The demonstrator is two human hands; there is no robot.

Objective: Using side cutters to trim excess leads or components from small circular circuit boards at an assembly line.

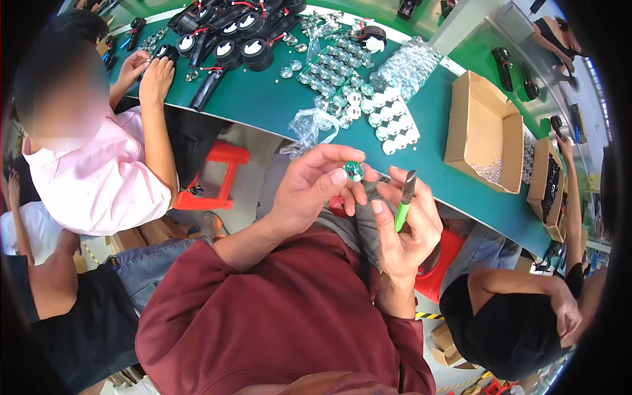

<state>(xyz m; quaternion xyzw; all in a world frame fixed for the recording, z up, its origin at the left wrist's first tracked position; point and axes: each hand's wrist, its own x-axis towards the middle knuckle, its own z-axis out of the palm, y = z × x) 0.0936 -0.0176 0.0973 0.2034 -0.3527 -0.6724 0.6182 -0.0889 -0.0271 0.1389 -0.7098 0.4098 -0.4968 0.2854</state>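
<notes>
My left hand (315, 183) pinches a small round green circuit board (354, 172) between thumb and fingers, over my lap in front of the table edge. Close by on the right, my right hand (413, 227) grips a knife with a green handle (401, 216); its metal blade points upward, apart from the board. Just beyond my hands lie a crumpled clear plastic bag (312, 128) and a panel of white-topped round boards (394, 120). Farther back are more sheets of green circuit boards (332, 66).
Black handheld devices with round heads (257, 52) pile up at the far left of the green table (263, 99). Bubble wrap (411, 62) lies near a cardboard box (484, 131) holding small metal parts. A co-worker in pink (99, 174) sits left; another in black (503, 316) sits right.
</notes>
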